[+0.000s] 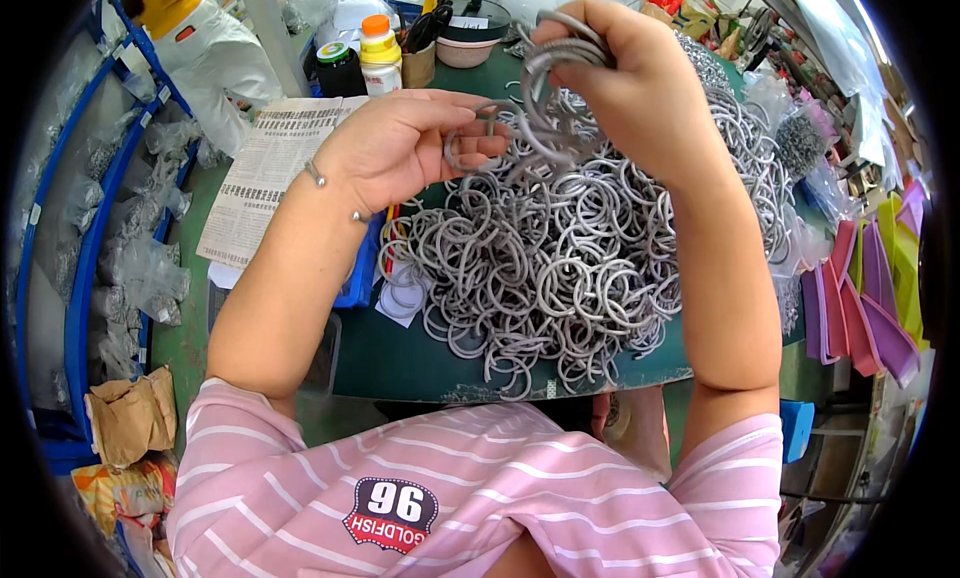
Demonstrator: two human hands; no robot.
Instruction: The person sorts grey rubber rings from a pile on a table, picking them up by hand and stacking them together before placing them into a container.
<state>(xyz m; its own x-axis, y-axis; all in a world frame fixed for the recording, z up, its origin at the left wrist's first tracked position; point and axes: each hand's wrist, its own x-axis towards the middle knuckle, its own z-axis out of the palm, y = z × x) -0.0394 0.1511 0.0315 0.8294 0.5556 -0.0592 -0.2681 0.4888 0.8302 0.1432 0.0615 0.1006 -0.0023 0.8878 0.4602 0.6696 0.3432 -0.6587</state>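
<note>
A large heap of grey, C-shaped open metal rings (560, 268) covers much of the dark green table (380, 380). Above its far part, my right hand (640, 78) is closed around a bunch of these open rings (560, 63), which hang from the fingers, partly blurred. Facing it from the left, my left hand (405, 143) pinches a single open ring (455, 150) between thumb and fingers, with the other fingers curled beside it. The two hands are a short way apart. An open cuff bangle (317, 174) with ball ends sits on my left wrist.
A newspaper (265, 168) lies at the left, near a blue tray (358, 273). Behind stand an orange-capped bottle (379, 53), a dark jar (340, 73) and a pink bowl (466, 50). Blue shelving (80, 248) rises at far left, where a person (205, 58) stands. Colourful strips (860, 288) are at right.
</note>
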